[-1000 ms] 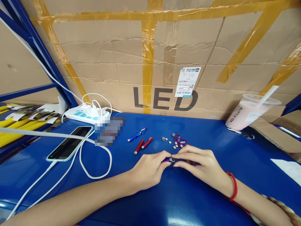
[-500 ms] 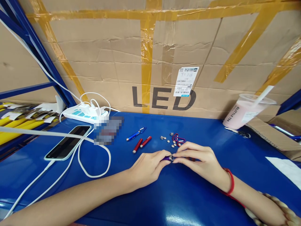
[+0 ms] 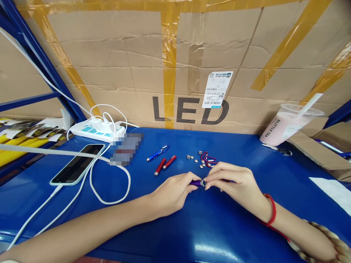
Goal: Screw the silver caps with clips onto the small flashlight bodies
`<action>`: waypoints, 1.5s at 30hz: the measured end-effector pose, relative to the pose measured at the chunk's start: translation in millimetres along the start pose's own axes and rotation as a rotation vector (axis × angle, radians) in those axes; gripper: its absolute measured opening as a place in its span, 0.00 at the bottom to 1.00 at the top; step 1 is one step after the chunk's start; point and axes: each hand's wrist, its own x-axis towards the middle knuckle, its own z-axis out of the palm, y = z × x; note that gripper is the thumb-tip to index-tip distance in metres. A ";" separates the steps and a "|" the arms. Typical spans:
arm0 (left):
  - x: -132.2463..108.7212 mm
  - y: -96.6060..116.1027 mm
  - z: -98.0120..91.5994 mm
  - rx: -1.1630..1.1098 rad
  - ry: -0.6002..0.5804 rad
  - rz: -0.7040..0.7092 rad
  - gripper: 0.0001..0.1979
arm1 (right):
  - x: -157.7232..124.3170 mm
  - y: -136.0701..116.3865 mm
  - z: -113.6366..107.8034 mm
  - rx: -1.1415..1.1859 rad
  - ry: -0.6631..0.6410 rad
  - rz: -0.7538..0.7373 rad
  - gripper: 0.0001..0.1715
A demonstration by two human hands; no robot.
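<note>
My left hand (image 3: 173, 191) pinches a small purple flashlight (image 3: 195, 182), its silver end pointing right. Thumb and fingers of my right hand (image 3: 231, 179) are closed at that silver end; whether they hold a separate small part is hidden. Just beyond my right fingertips lie several button cells (image 3: 202, 165) and red and purple carabiner clips (image 3: 205, 157). Two red flashlight tubes (image 3: 159, 166) rest side by side past my left hand. Behind them is a blue flashlight (image 3: 157, 155) with a clip on its end.
White charging cables (image 3: 128, 182) loop across the blue table (image 3: 175, 233) on the left, by a phone (image 3: 78, 164) and a power strip (image 3: 95, 132). A pink drink cup (image 3: 281, 126) and keys (image 3: 276, 149) stand back right. A large cardboard box (image 3: 123, 80) walls off the rear.
The view has shifted slightly. My right fingertips have moved a little away from my left hand, and more of the flashlight's silver end shows.
</note>
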 end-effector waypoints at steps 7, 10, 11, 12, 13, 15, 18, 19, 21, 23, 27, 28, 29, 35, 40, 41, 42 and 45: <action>-1.8 -8.6 4.2 0.112 0.068 0.136 0.09 | -2.8 -2.4 8.0 0.036 -0.031 0.158 0.08; -2.6 -11.0 5.8 0.177 0.127 0.218 0.09 | -1.7 -4.7 10.4 0.077 -0.071 0.288 0.12; -2.8 -11.5 6.3 0.199 0.147 0.243 0.09 | -1.2 -5.4 11.1 0.105 -0.089 0.345 0.13; -3.0 -11.8 6.7 0.216 0.170 0.262 0.10 | -0.8 -5.9 12.0 0.138 -0.102 0.403 0.14; -3.0 -12.0 7.0 0.229 0.194 0.274 0.10 | -0.4 -6.2 12.8 0.174 -0.111 0.459 0.15; -2.8 -12.1 7.6 0.242 0.239 0.287 0.09 | 0.2 -6.1 14.5 0.248 -0.112 0.556 0.16; -2.1 -12.1 7.9 0.253 0.258 0.291 0.09 | 1.2 -4.8 15.9 0.342 -0.138 0.695 0.17; -1.9 -11.9 7.9 0.255 0.254 0.291 0.09 | 1.8 -4.1 15.9 0.375 -0.162 0.740 0.18; -1.8 -11.2 7.5 0.253 0.248 0.283 0.10 | 3.3 -2.9 15.0 0.448 -0.215 0.807 0.19; -2.1 -9.7 6.5 0.244 0.246 0.271 0.10 | 4.9 -2.0 13.7 0.515 -0.249 0.840 0.21; -2.8 -5.4 3.8 0.230 0.206 0.229 0.12 | 6.2 -0.8 12.1 0.559 -0.247 0.847 0.23; -2.7 -4.5 3.3 0.233 0.197 0.218 0.12 | 5.9 -0.4 12.1 0.549 -0.246 0.838 0.23; -2.6 -3.8 3.0 0.234 0.194 0.205 0.12 | 5.5 0.1 12.3 0.525 -0.247 0.824 0.22; -0.3 -2.3 3.4 0.212 0.236 0.064 0.13 | 0.5 2.5 9.4 0.007 -0.039 0.416 0.17; 0.6 -2.2 2.8 0.199 0.215 -0.023 0.13 | -4.2 2.7 4.3 -0.271 0.038 0.021 0.10; 0.5 -2.3 2.8 0.199 0.205 -0.028 0.13 | -4.8 2.7 4.3 -0.313 0.030 -0.020 0.10; 0.3 -2.4 2.9 0.201 0.199 -0.030 0.13 | -5.4 2.6 4.7 -0.351 0.022 -0.054 0.10; -0.2 -2.6 3.4 0.218 0.184 -0.021 0.12 | -6.3 2.8 6.4 -0.397 0.009 -0.102 0.08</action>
